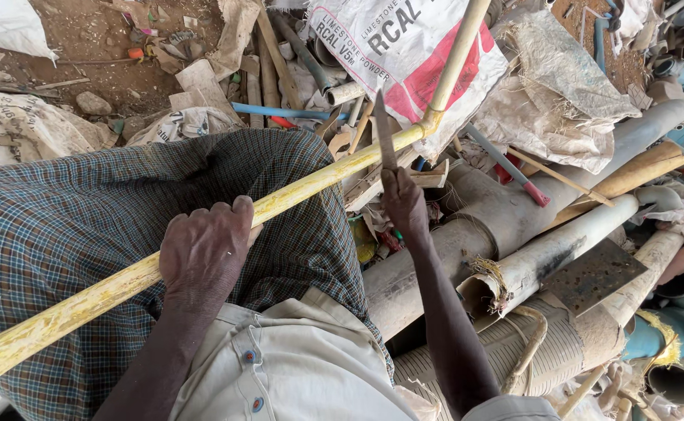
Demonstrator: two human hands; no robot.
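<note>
Left hand (205,249) clenched round yellow pipe (303,183), lying across lap, elbow joint far right. Right hand (404,204) grips blade (385,129) at joint. Pipe probably light, stiff, dusty-slick; hold mid-length.

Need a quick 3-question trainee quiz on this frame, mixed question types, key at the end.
1. True or false: the left hand grips the long yellow plastic pipe where it crosses the checked cloth over the person's lap.
2. Multiple choice: what does the right hand hold? A) a coil of rope B) a narrow flat metal blade pointing up towards the pipe's elbow joint C) a paint brush
3. Fill in: behind the joint lies a white woven ___ with a red patch.

Key: 1 true; 2 B; 3 sack
</note>
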